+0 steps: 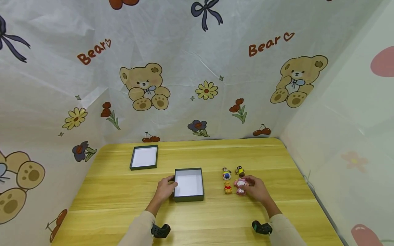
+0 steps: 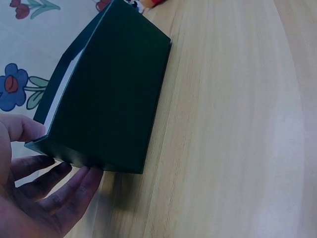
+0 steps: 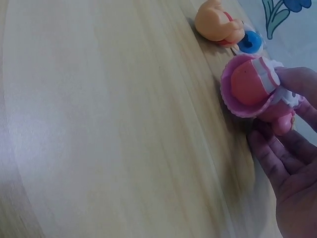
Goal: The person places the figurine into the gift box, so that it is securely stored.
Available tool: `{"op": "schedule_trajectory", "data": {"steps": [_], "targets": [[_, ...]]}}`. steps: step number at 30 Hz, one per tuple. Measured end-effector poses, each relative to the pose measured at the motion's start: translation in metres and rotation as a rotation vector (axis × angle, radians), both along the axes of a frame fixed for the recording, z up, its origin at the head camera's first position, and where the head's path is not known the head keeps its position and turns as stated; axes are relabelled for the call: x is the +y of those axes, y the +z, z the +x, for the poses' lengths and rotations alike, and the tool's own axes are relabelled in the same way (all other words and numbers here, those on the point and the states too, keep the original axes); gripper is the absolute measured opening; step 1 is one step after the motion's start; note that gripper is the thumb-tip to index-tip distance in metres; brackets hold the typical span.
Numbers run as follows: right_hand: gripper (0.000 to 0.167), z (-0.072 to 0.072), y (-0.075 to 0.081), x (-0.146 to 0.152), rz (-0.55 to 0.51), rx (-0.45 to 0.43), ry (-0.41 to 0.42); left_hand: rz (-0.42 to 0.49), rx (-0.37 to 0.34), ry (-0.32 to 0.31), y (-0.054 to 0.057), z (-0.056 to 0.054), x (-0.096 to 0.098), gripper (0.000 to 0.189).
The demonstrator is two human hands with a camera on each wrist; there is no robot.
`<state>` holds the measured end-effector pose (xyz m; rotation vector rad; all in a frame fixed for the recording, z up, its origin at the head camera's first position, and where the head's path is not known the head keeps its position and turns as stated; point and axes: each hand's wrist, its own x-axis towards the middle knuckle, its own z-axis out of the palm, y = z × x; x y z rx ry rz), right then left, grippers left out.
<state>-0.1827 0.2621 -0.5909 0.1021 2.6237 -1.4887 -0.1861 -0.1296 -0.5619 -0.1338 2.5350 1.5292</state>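
A dark green box with a white inside stands on the table, its top side uncovered. My left hand grips its left wall; in the left wrist view the thumb lies over the rim and the fingers are against the outside. My right hand pinches a pink and white toy figurine between thumb and fingers, close over the wood. Right beside it are a Winnie the Pooh figurine in a red shirt, a figurine with a blue middle and a yellow and dark figurine.
A shallow dark green box lid, white inside, lies at the back left of the wooden table. Behind the table hangs a bear-printed cloth, and a pale wall rises on the right. Each wrist carries a black device.
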Motion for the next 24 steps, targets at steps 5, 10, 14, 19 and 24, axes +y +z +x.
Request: {"op": "schedule_trajectory", "data": {"steps": [5,10,14,19,24], "targets": [[0.042,-0.002,0.004,-0.001,-0.013,0.027,0.004,0.008,0.007,0.001,0.0,0.0,-0.001,0.047],[0.043,-0.004,0.009,-0.003,-0.018,0.035,0.006,0.035,-0.034,0.006,-0.003,-0.002,-0.001,0.048],[0.044,-0.007,0.016,-0.007,-0.02,0.029,0.013,0.024,-0.036,0.001,-0.002,-0.001,-0.001,0.048],[0.045,-0.01,0.024,-0.014,-0.023,0.031,0.025,0.026,-0.033,0.001,-0.003,0.0,-0.001,0.048],[0.044,-0.013,0.03,-0.02,-0.072,0.05,0.049,0.036,-0.03,-0.006,-0.003,-0.001,-0.002,0.048]]}}
